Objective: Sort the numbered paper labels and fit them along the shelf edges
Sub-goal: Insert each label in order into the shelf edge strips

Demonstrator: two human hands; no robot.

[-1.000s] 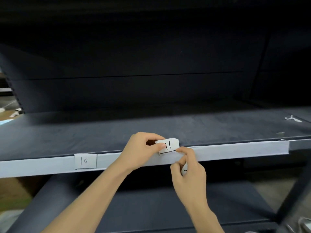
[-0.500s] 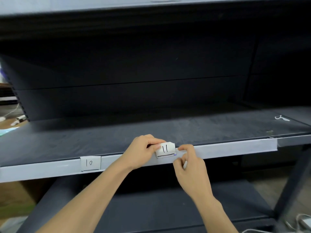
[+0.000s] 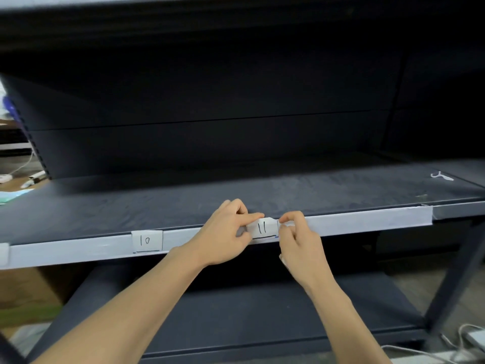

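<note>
Your left hand (image 3: pixel 225 232) is curled, the forefinger laid along the top of label 11 (image 3: pixel 262 228) and the thumb pressed at its lower left side, so the paper is pinched from the left. Your right hand (image 3: pixel 299 240) is curled as well, with thumb and forefinger nipping the label's right edge. A sliver of white shows at the heel of this hand; what it is cannot be told.

Label 11 sits against the pale front edge strip (image 3: pixel 354 220) of the middle shelf (image 3: pixel 288 190), about midway along the edge. Its top stands level with the lip and its underlined bottom meets the lower rim. Whether it is fully seated cannot be told, as your fingers cover both sides.

Label 10 (image 3: pixel 147 240) sits flat on the same strip, well to the left of your left hand and apart from it. A further white tab (image 3: pixel 4 253) shows only in part at the far left end of the strip.

A small white scrap (image 3: pixel 441 176) lies near the back right corner of the middle shelf. The lower shelf (image 3: pixel 262 311) runs dark beneath your forearms. A dark upright post (image 3: pixel 456 271) stands at the right end, with white cable (image 3: pixel 467 337) on the floor by its foot. Markers (image 3: pixel 34 177) lie on a surface beyond the left end.
</note>
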